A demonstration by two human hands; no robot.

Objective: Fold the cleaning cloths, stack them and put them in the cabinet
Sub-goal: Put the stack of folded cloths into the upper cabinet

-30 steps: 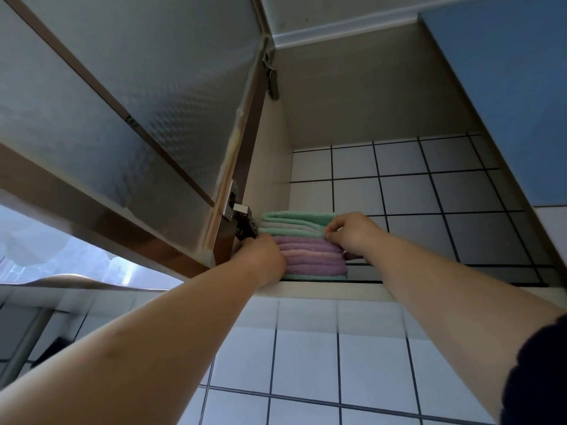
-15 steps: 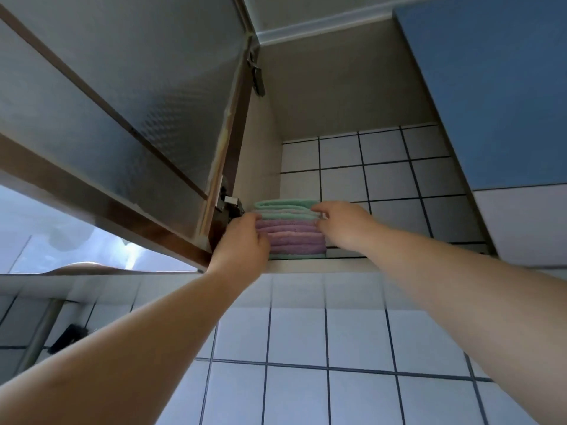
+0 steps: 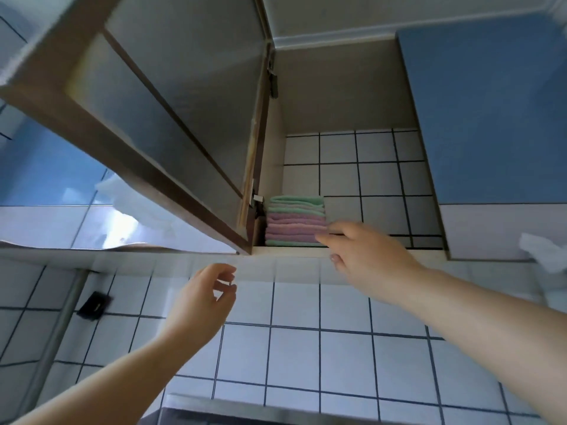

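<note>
one stack of folded cleaning cloths, green and pink layers, sits on the bottom shelf of the cabinet, against its left wall beside the open door. judged soft, light and compressible; grip the whole stack from both sides to keep layers aligned. left hand hangs below the shelf, fingers loosely curled, empty. right hand is relaxed, fingertips just beside the stack, holding nothing.

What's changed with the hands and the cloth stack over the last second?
Both hands let go of the stack. The left hand dropped below the shelf, empty, fingers loosely curled. The right hand drew back, fingertips still near the stack's right side. The stack stayed put; the door stayed open.
</note>
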